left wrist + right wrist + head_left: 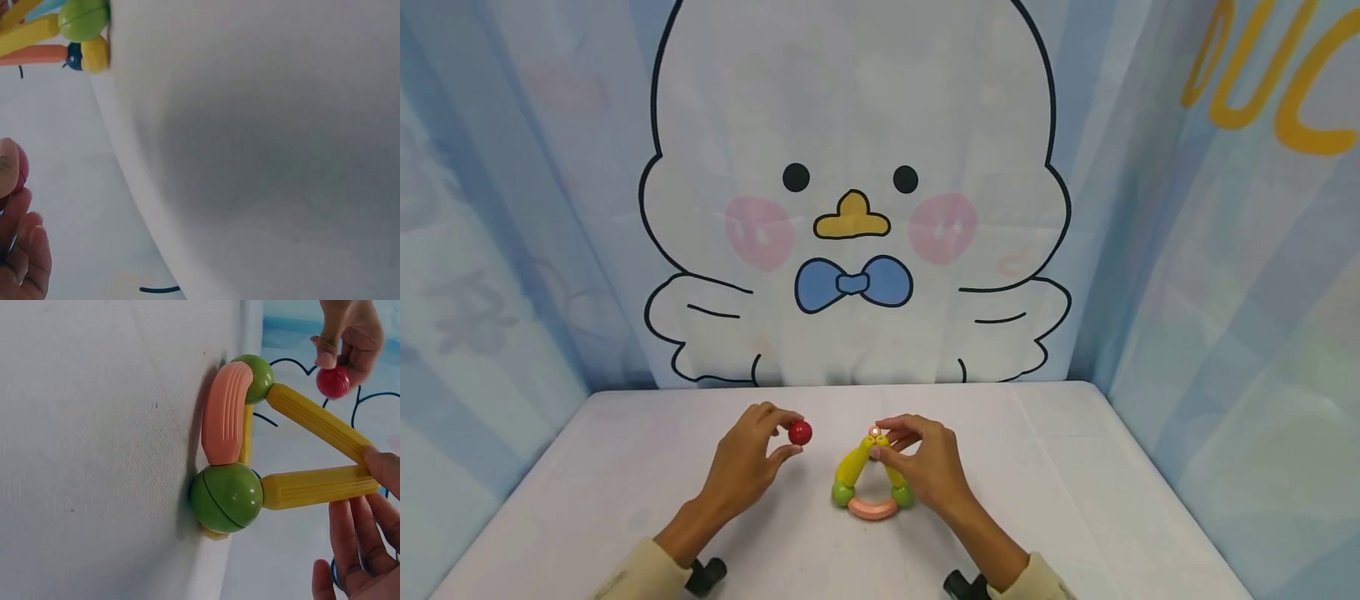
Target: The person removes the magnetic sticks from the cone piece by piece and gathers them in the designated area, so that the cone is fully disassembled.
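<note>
Between my two hands sits everything I am handling. My left hand (747, 457) pinches one red ball (800, 432) between thumb and forefinger, lifted just off the tabletop (1075, 483) and a little left of the toy frame (871, 483). My right hand (925, 467) grasps the frame at its top, fingertips closed round the meeting ends of the yellow rods (319, 453).

Counting from the right wrist view: two yellow rods clearly, a third partly hidden behind the one curved pink piece (226, 412), and two green balls (227, 497) at the base corners resting on the tabletop. From my head view I see only two yellow rods, plus a small pale ball (874, 432) at the apex, which the right wrist view hides behind my fingers. My left wrist view catches just a corner of the frame and a sliver of the red ball. Behind the tabletop hangs one cartoon duck backdrop (850, 192).
</note>
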`<act>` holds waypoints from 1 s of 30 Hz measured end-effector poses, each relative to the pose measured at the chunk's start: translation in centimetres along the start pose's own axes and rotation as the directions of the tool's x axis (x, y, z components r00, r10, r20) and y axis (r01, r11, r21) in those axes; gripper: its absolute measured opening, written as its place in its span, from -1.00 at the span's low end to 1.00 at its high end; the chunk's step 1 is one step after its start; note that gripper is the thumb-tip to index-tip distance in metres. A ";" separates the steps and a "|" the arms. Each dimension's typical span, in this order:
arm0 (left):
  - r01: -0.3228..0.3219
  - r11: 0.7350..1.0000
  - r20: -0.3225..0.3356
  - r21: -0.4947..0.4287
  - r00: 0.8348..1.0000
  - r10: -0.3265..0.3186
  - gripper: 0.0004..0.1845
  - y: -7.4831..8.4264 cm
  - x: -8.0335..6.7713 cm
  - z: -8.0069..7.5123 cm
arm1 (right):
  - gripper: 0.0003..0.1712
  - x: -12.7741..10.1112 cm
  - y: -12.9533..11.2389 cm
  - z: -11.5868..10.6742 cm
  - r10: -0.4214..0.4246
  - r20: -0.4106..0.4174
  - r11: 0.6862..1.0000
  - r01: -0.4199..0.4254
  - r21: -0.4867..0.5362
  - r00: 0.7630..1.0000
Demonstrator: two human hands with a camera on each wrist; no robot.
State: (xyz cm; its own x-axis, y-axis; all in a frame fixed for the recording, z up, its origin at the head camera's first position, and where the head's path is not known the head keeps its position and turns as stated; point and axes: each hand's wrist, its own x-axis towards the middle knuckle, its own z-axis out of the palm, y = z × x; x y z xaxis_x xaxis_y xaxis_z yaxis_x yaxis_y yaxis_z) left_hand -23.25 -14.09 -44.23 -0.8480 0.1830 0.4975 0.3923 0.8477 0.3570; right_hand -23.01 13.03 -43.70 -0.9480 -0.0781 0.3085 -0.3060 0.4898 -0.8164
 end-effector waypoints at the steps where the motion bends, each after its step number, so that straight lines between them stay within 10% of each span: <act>1: 0.011 1.000 0.018 0.001 1.000 -0.011 -0.49 -0.4 0.0 -0.1 | -0.64 0.0 0.0 0.0 -0.005 -0.001 1.000 0.005 0.001 1.000; 15: 0.100 0.994 0.229 0.039 0.968 -0.107 -0.60 -5.7 -0.3 -1.9 | -0.64 0.0 -0.1 0.2 -0.015 -0.004 1.000 0.015 -0.001 1.000; 30: 0.130 0.988 0.326 0.089 0.933 -0.152 -0.59 -7.2 -0.3 -1.1 | -0.65 0.0 0.0 0.1 -0.011 -0.004 1.000 0.010 -0.006 1.000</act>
State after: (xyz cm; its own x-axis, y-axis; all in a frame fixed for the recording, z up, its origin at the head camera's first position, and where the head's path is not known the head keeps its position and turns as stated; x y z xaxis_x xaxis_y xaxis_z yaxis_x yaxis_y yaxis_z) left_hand -25.45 -20.83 -46.03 -0.9671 0.2042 0.1516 0.2455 0.9052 0.3470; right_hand -23.01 12.88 -43.73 -0.9444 -0.0799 0.3190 -0.3154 0.4940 -0.8102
